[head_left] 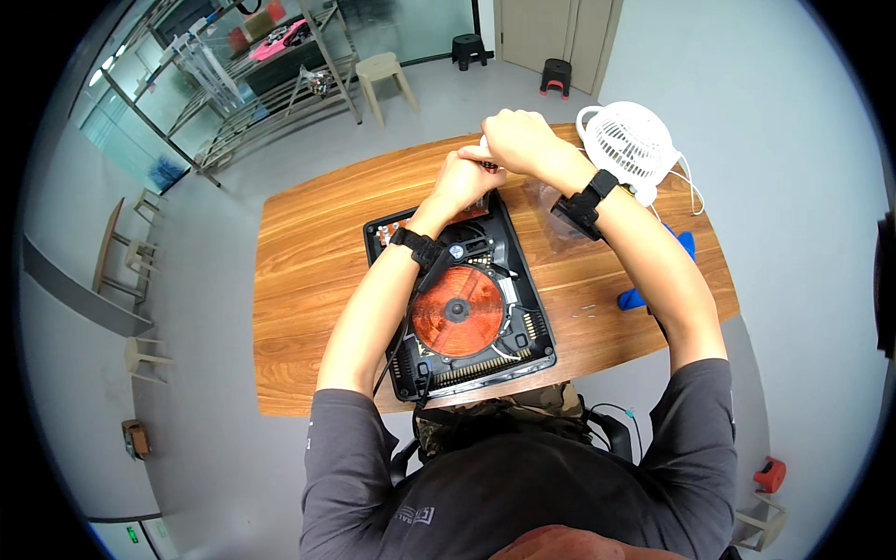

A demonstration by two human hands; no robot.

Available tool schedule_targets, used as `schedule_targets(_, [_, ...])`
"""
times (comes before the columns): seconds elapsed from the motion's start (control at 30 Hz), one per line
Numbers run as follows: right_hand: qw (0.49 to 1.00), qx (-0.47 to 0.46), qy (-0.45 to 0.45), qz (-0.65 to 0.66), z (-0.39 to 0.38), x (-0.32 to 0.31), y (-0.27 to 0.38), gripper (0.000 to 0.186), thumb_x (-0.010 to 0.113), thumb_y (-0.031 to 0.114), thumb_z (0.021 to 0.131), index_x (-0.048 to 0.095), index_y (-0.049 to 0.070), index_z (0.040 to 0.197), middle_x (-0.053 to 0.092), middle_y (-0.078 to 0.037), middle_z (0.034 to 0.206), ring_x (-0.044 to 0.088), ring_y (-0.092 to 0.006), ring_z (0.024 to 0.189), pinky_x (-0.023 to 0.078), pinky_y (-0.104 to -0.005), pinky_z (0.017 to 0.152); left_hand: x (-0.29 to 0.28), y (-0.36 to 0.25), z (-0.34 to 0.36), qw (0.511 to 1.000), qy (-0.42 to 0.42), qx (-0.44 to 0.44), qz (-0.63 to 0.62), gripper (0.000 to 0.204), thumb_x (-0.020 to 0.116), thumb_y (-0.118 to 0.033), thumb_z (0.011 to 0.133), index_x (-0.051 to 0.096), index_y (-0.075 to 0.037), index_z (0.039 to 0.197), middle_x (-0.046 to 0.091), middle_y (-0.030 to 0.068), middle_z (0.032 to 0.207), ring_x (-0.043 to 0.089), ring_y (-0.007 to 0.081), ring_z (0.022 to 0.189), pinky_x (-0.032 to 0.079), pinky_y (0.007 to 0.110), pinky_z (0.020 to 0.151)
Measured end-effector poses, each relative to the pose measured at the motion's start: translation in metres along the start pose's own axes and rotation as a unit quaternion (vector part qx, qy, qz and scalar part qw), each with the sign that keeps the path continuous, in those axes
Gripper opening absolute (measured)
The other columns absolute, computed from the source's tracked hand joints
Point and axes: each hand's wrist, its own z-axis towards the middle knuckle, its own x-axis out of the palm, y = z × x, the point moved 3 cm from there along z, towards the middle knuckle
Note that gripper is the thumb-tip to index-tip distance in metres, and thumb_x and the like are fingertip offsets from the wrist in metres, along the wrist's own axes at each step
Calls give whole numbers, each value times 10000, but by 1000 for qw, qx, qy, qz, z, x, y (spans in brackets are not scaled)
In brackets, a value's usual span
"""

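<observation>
My left hand [462,182] and my right hand [513,140] meet above the back edge of an opened black induction cooker [523,308]. Both have curled fingers around a small white-and-dark item [487,159], mostly hidden by them, which I cannot make out. Inside the cooker are a round copper coil [434,317], wiring and an orange-brown circuit board [387,229]. Black straps with small devices sit on both wrists. A clear plastic bag [551,224] lies right of the cooker, under my right wrist.
On the wooden table [308,299] stand a white fan [630,140] with a cable and, partly behind my right forearm, a blue object [631,299] beside small metal bits. Metal shelving [233,140], stools [378,70], a door [551,37] and a side table [110,238] surround it.
</observation>
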Motion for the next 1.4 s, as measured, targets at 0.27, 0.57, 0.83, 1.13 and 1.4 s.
schedule_targets(0.27, [996, -60, 54, 40, -5, 17, -18, 410, 515, 442, 1033, 576, 136, 1298, 664, -226, 1155, 677, -433, 1023, 543, -506, 878, 9, 6, 3, 997, 53, -20, 52, 333, 765, -329, 788, 748, -37, 946, 742, 217, 911, 720, 389, 880, 564, 459, 814])
schedule_targets(0.57, [999, -25, 32, -6, 0, 0, -12, 519, 539, 552, 995, 650, 71, 1154, 725, -220, 956, 711, -410, 909, 564, -505, 796, 3, 7, 0, 1000, 13, 0, 16, 379, 819, -318, 764, 741, -16, 978, 747, 180, 871, 729, 346, 813, 567, 425, 791])
schedule_targets(0.83, [994, -61, 68, 66, 4, 9, -16, 518, 601, 516, 961, 641, 22, 1114, 719, -245, 912, 695, -442, 891, 555, -509, 775, 5, 11, -7, 998, 59, -8, 33, 353, 818, -310, 787, 737, -58, 1021, 726, 150, 843, 719, 321, 820, 554, 426, 773])
schedule_targets(1.13, [995, -31, 58, 82, -1, 1, 3, 583, 647, 540, 906, 632, 17, 1163, 717, -270, 972, 694, -457, 940, 556, -506, 827, -7, 14, -10, 997, 25, 20, -67, 335, 788, -287, 792, 732, -15, 979, 747, 165, 852, 728, 330, 821, 571, 403, 780])
schedule_targets(1.4, [995, -53, 56, 71, 2, 7, -6, 486, 648, 452, 912, 645, 63, 1203, 723, -239, 1006, 695, -419, 968, 548, -512, 848, -2, 10, -1, 997, 77, 21, 16, 339, 828, -276, 765, 712, -21, 957, 737, 134, 866, 717, 270, 843, 558, 390, 790])
